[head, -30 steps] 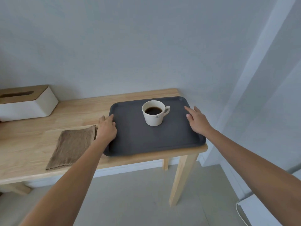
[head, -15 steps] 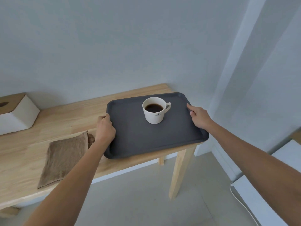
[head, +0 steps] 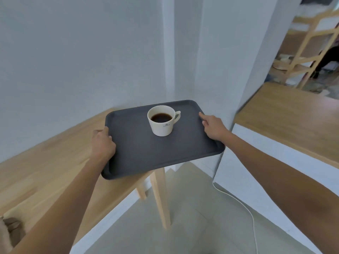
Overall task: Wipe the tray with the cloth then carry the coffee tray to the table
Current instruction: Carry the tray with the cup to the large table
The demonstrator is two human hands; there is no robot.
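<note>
hands gripping opposite short rims of the dark tray (head: 139, 154), left hand (head: 102, 143) and right hand (head: 213, 127) clenching it level above the wooden side table's (head: 45, 173) corner, keeping the full coffee cup (head: 161, 120) from spilling.

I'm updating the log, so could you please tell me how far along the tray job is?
The wiping looks finished: the cloth lies apart at the bench's near end. Carrying is in hand: the left hand and right hand grip opposite edges of the tray, which juts past the wooden bench, the coffee cup upright on it. Left: setting it on the table.
</note>
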